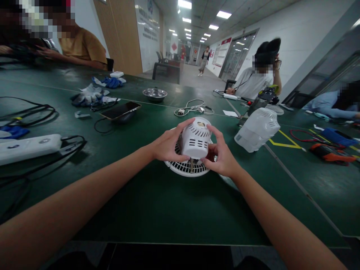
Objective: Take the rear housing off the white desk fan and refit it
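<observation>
A white plastic motor housing [196, 142] with slotted vents and a round hole in its top stands in front of me. My left hand [174, 142] grips its left side, thumb at the lower edge. From the right, my right hand [222, 153] holds it with fingers curled round the side and thumb near the bottom rim. Beneath the housing lies a round white fan grille [187, 172], partly hidden by the housing and my hands. A narrow metallic part shows between housing and grille; its kind cannot be made out.
A translucent white plastic cover [258, 129] stands to the right, near a multimeter [332, 153]. Behind are a coiled white cable [194, 108] and a metal bowl [154, 94]. Leftward lie a phone [120, 110], gloves [89, 95] and a power strip [30, 148]. Other people sit around the table.
</observation>
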Action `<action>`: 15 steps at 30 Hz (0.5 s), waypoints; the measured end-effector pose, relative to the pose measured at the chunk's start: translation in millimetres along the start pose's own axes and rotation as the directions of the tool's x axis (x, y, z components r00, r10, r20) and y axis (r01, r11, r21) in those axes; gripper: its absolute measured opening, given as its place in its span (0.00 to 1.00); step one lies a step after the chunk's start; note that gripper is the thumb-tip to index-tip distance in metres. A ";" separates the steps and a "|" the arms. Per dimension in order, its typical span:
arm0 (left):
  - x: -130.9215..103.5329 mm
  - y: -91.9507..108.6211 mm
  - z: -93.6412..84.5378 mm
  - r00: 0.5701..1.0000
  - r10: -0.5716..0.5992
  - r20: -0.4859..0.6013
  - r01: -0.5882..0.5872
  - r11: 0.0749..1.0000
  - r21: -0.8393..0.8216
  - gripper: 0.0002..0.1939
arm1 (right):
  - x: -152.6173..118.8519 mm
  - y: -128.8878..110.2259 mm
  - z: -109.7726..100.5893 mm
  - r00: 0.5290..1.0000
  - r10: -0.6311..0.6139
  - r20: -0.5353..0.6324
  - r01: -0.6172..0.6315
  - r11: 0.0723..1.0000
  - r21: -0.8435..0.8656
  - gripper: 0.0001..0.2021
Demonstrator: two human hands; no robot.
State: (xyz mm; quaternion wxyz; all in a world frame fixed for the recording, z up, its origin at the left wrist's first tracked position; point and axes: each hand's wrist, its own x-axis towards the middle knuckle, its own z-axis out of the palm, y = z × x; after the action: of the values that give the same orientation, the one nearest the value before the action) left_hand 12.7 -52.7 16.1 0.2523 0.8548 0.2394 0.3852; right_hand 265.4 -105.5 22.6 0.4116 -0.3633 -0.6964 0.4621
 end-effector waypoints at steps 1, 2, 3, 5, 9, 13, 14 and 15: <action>0.5 0.4 0.2 1.000 -0.005 -0.012 0.005 1.000 -0.001 0.61 | -0.2 0.0 0.2 1.000 -0.008 0.013 0.009 1.000 -0.018 0.51; 0.9 0.9 0.4 1.000 -0.012 -0.022 0.012 1.000 -0.003 0.60 | -0.3 -0.1 0.5 1.000 -0.016 0.020 0.017 0.999 -0.036 0.51; 1.2 1.5 0.4 0.999 -0.018 -0.028 0.018 1.000 -0.004 0.60 | -0.3 -0.2 0.7 1.000 -0.023 0.021 0.025 0.998 -0.052 0.51; 1.3 2.0 0.1 1.000 -0.011 -0.027 0.011 1.000 0.017 0.59 | 0.0 -0.4 0.7 0.999 -0.032 0.018 0.033 0.995 -0.092 0.50; 0.0 -4.3 -1.9 0.997 0.083 -0.010 -0.081 0.990 0.118 0.57 | 2.1 1.0 -2.8 0.997 -0.050 0.061 0.061 0.979 -0.195 0.48; 0.7 -18.5 -6.1 0.984 0.176 0.019 -0.176 0.972 0.154 0.62 | 4.8 2.3 -7.5 0.988 -0.073 0.133 0.107 0.959 -0.263 0.48; 1.3 -21.3 -7.4 0.982 0.188 0.036 -0.191 0.969 0.154 0.63 | 5.2 1.9 -8.0 0.987 -0.078 0.143 0.115 0.954 -0.278 0.48; 1.9 -23.3 -8.7 0.980 0.193 0.055 -0.199 0.968 0.153 0.64 | 5.5 1.2 -8.2 0.986 -0.079 0.150 0.121 0.948 -0.293 0.48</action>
State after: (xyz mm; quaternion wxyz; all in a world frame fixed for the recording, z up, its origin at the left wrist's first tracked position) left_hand 2.1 -31.7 7.8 0.1492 0.8990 0.1786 0.3710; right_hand 270.8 -97.4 24.7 0.3260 -0.3536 -0.8027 0.3527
